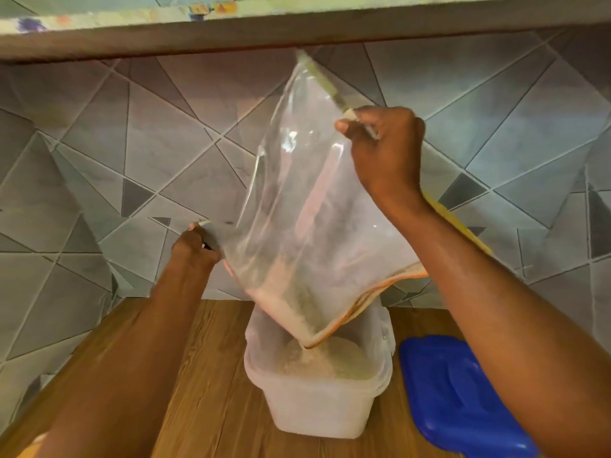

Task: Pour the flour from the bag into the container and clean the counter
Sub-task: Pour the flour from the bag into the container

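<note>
Head view, bag: a clear plastic bag (pixel 297 206) hangs tipped at centre frame, its lowest corner dipping into the open container (pixel 317 401) at lower centre.
Head view, hands: the left hand (pixel 195 247) is closed on the bag's left corner at mid-left; the right hand (pixel 386 143) is closed on its raised top edge at upper right.
Head view, flour: a thin stream of flour (pixel 284 312) slides along the bag's lower edge; a mound already fills the container close to its rim.
Head view, lid: a blue lid (pixel 453 391) lies on the wooden surface (pixel 211 375) just right of the container.
Head view, progress: pouring looks nearly complete, with the bag mostly empty.
Head view, remaining: last flour to shake out, then cleaning the surface; no spilled flour can be made out on it.
</note>
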